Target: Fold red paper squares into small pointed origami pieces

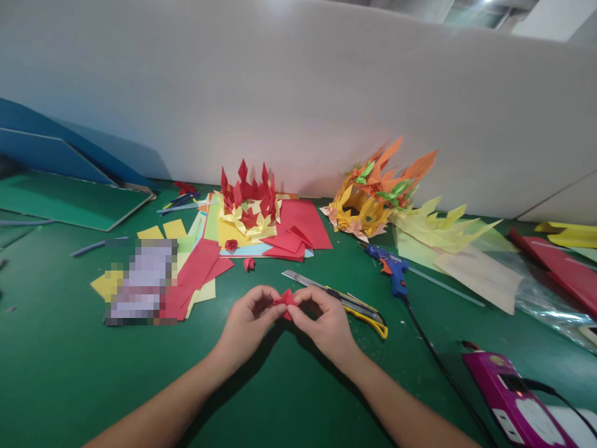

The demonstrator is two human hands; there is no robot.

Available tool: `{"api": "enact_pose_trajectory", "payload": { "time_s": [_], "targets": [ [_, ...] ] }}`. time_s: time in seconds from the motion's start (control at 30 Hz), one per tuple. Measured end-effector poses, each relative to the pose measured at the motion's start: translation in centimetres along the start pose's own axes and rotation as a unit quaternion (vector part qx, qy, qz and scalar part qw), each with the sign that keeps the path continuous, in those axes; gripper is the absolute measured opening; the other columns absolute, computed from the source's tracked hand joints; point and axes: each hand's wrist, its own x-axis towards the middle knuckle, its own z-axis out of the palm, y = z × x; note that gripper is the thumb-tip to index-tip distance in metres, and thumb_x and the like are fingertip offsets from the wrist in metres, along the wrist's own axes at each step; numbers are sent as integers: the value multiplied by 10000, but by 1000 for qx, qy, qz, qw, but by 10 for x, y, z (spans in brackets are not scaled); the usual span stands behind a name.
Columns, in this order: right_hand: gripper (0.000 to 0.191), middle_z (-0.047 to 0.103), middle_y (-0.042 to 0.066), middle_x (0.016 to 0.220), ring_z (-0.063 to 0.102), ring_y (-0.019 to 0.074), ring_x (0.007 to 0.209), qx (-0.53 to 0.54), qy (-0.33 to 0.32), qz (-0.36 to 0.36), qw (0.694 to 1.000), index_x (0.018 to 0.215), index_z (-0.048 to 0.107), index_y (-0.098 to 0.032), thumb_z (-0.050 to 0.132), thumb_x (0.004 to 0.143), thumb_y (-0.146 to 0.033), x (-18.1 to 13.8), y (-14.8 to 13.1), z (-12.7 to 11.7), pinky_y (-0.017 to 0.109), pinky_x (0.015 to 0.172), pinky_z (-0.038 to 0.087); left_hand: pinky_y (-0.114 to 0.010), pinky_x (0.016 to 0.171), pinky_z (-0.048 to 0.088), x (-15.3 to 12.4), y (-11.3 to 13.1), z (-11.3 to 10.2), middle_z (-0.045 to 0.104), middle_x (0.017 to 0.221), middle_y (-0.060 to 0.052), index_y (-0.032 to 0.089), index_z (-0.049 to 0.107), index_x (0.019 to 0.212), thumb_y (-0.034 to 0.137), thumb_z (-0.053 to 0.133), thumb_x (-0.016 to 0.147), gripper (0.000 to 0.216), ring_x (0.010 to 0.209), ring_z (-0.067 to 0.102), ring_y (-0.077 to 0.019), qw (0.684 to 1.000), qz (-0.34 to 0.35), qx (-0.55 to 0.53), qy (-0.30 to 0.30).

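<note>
A small folded piece of red paper is pinched between both my hands just above the green table. My left hand grips its left side with thumb and fingertips. My right hand pinches its right side, fingers curled. Behind them stands a red and yellow paper crown shape on sheets of red paper. Two small folded red pieces lie in front of it.
A metal ruler and a yellow utility knife lie just beyond my right hand. A blue glue gun with a black cord, an orange and yellow paper shape, a magenta device and red and yellow sheets surround the spot.
</note>
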Motion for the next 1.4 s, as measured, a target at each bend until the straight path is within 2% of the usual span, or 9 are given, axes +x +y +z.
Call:
{"api": "enact_pose_trajectory", "payload": {
  "time_s": [0.13,0.23,0.33,0.6,0.87,1.07,1.23,1.4],
  "targets": [
    [175,597,1,636,562,155,640,-9,7,-29,1000,585,512,-203,548,755,-222,0,-2,3,285,649,464,-250,631,441,0,-3,0,581,653,36,187,570,675,268,684,636,145,632,543,-120,1000,29,2,-7],
    [73,607,4,688,578,156,659,20,14,6,1000,683,544,-204,570,745,-233,0,-3,4,284,653,480,-249,627,449,0,-3,0,577,650,39,189,568,677,256,683,645,137,630,551,-120,999,39,1,-2],
    [56,617,11,709,598,160,660,44,11,38,998,730,560,-198,585,731,-248,0,-3,5,283,644,497,-251,628,462,-1,-3,-1,583,653,38,193,567,676,245,673,659,119,634,563,-123,999,53,14,1],
    [90,626,2,648,605,148,608,26,23,-2,999,660,572,-195,572,741,-231,-2,-2,4,262,601,508,-246,614,474,1,-7,-1,597,640,43,189,562,674,217,658,662,101,609,579,-114,997,68,31,2],
    [86,701,35,725,669,165,659,16,-7,1,1000,761,641,-184,567,758,-228,-1,-1,1,265,634,547,-228,574,457,2,-3,-2,575,591,65,187,545,667,259,691,624,168,568,566,-101,1000,22,-1,16],
    [74,663,7,629,640,149,565,12,-8,14,1000,695,606,-186,566,734,-235,-1,0,0,248,567,537,-263,634,494,1,-4,-1,620,666,27,174,608,749,252,687,624,167,627,602,-126,999,26,-21,-11],
    [42,643,-2,640,623,138,567,15,-19,18,1000,716,594,-184,563,707,-211,0,-1,1,243,575,522,-250,607,487,2,-7,-1,614,648,33,180,586,708,240,672,630,131,604,591,-117,1000,23,-7,-18],
    [87,560,-30,561,549,116,506,2,0,21,1000,629,534,-192,539,712,-219,0,-3,2,223,509,468,-244,606,483,2,-9,0,600,642,35,186,565,682,228,647,650,97,605,583,-114,999,44,19,-21]
  ]
}}
